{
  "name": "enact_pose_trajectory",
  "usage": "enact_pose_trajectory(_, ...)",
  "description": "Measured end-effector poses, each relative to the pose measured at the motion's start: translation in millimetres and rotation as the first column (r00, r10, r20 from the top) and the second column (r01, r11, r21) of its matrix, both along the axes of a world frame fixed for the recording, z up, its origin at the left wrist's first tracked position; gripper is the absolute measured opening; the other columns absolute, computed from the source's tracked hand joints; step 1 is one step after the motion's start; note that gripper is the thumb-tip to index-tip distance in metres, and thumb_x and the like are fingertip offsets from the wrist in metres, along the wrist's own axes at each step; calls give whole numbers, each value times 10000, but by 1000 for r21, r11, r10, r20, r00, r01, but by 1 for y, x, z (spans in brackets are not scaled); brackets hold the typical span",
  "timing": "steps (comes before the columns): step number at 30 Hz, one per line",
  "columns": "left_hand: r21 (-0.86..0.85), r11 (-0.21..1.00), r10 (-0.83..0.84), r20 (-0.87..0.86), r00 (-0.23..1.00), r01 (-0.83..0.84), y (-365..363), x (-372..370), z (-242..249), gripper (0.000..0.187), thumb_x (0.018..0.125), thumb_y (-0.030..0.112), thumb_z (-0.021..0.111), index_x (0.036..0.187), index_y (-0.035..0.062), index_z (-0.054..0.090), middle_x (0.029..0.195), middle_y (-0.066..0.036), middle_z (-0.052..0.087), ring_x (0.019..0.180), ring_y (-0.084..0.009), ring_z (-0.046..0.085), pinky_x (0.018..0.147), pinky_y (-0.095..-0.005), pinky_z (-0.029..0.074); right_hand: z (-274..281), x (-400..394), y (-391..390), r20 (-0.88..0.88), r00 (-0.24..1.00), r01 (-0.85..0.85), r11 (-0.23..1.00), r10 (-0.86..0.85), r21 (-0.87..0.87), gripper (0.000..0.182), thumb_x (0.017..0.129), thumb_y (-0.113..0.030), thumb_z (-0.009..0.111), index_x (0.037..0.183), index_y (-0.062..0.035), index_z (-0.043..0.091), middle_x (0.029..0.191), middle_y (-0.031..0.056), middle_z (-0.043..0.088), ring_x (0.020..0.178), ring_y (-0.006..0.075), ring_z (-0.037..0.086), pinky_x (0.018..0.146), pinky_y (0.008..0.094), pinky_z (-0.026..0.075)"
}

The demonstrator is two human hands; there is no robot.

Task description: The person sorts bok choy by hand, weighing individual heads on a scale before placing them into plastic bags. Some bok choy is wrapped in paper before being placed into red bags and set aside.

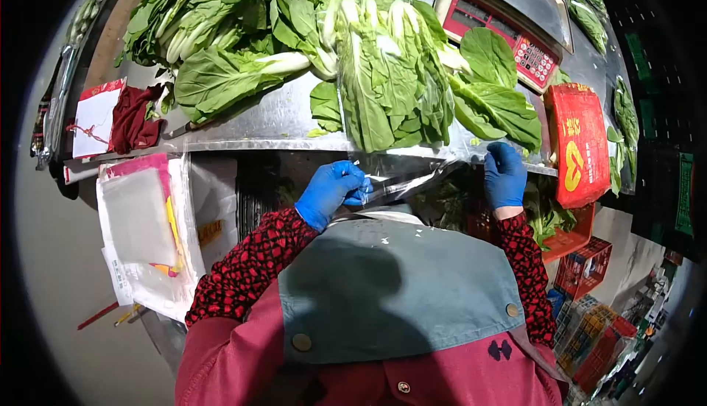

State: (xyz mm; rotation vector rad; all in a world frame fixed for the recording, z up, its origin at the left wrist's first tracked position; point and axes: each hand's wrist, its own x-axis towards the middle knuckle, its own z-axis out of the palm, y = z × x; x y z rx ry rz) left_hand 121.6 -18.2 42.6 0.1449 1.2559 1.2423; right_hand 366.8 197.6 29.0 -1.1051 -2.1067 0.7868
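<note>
A clear plastic bag [383, 164] filled with leafy greens [394, 100] lies at the table's front edge, its loose end hanging toward me. My left hand [335, 191], in a blue glove, pinches that loose end at its left side. To the right of the bag, my right hand [505, 176], also gloved in blue, has its fingers curled in near the film's right corner. Whether film is between those fingers, I cannot make out. Loose green leaves [501, 104] lie just above my right hand.
A pile of greens [213, 16] covers the back left of the metal table [272, 115]. At the back right stands a scale [508, 38], with a red printed packet [578, 145] nearer. Flat plastic bags [140, 214] hang at left; a red crate [574, 237] sits below right.
</note>
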Motion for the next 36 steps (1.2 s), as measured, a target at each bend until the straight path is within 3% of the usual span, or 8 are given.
enact_pose_trajectory(7, -76, 996, 54, 76, 996, -48, -3, 6, 16, 107, 892, 104, 527, 819, 27, 542, 731, -95, 596, 547, -132, 545, 501, -267, 488, 60, -83, -82, 179, 754, -653, 749, 632, 110, 303, 673, -161, 717, 952, -117, 609, 862, 103, 551, 763, 312, 566, 631, 410, 462)
enact_pose_trajectory(10, -21, 997, 73, 156, 985, -70, -5, 7, 13, 101, 887, 95, 516, 812, 33, 545, 678, -65, 560, 511, -118, 509, 463, -253, 452, 53, -104, -96, 387, 616, -777, 609, 686, 157, 250, 722, -212, 631, 952, -132, 577, 836, 80, 505, 782, 285, 525, 652, 389, 425)
enact_pose_trajectory(16, 32, 997, 66, 116, 991, -71, -10, 3, 0, 106, 834, 65, 572, 735, 51, 538, 684, -36, 570, 579, -136, 588, 540, -272, 502, 61, -111, -107, 399, 587, -799, 583, 705, 146, 333, 778, -342, 623, 976, -81, 561, 829, 85, 509, 791, 272, 524, 651, 378, 419)
enact_pose_trajectory(20, 32, 980, 194, 43, 980, -196, -9, 4, -3, 105, 849, 64, 556, 749, 39, 539, 692, -65, 592, 604, -161, 616, 562, -287, 520, 59, -96, -112, 102, 575, -816, 578, 812, -6, 198, 682, -128, 658, 798, -48, 519, 782, 131, 483, 731, 335, 496, 623, 426, 409)
enact_pose_trajectory(25, 103, 994, 50, -214, 976, -29, -24, -9, -7, 120, 878, 73, 553, 763, 38, 545, 723, -72, 613, 648, -159, 621, 618, -283, 524, 30, -2, -98, 451, 620, -639, 747, 642, -184, 112, 703, -129, 645, 762, -70, 570, 784, 133, 535, 769, 335, 551, 648, 432, 448)
enact_pose_trajectory(28, -3, 997, 74, -41, 996, -74, -25, -12, 1, 143, 892, 75, 545, 759, 28, 524, 699, -70, 582, 635, -164, 605, 613, -290, 522, -30, 99, -79, 885, 246, -410, 870, 395, -275, 134, 681, -79, 608, 814, -92, 617, 768, 118, 578, 732, 362, 592, 614, 413, 483)
enact_pose_trajectory(31, 9, 996, 83, 79, 993, -84, -24, -10, 8, 137, 905, 88, 532, 784, 29, 505, 683, -75, 551, 634, -183, 604, 629, -343, 564, 14, 68, -80, 513, 795, -306, 944, 324, -123, 235, 690, 39, 536, 886, -69, 609, 887, 142, 580, 778, 352, 592, 643, 419, 475)
enact_pose_trajectory(36, -22, 999, 35, 12, 999, -35, -21, -6, 17, 131, 916, 109, 526, 820, 21, 513, 695, -71, 560, 640, -169, 614, 645, -351, 576, 71, -56, -100, 133, 856, -504, 864, 499, 2, 253, 718, -45, 632, 968, -84, 622, 900, 123, 560, 776, 324, 573, 644, 402, 475)
